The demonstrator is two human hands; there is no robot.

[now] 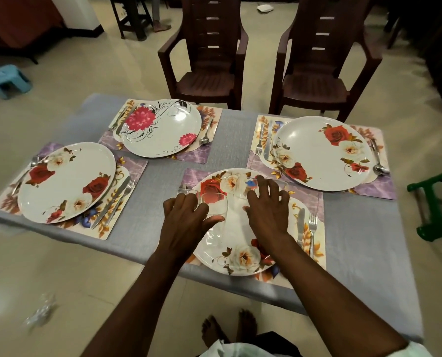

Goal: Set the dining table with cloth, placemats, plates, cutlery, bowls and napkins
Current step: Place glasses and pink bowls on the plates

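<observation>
Down on the tabletop, a grey woven cloth [343,228] carried four floral placemats, each with a round white flowered plate and steel cutlery beside it; the left hand [186,217] curled its fingers round a clear drinking glass [216,212] over the nearest plate [238,243]; the right hand [267,204] hovered over that plate with fingers spread, apparently touching a second clear glass [243,188], though blur hid any grip; two dark brown plastic chairs [207,52] stood beyond.
</observation>
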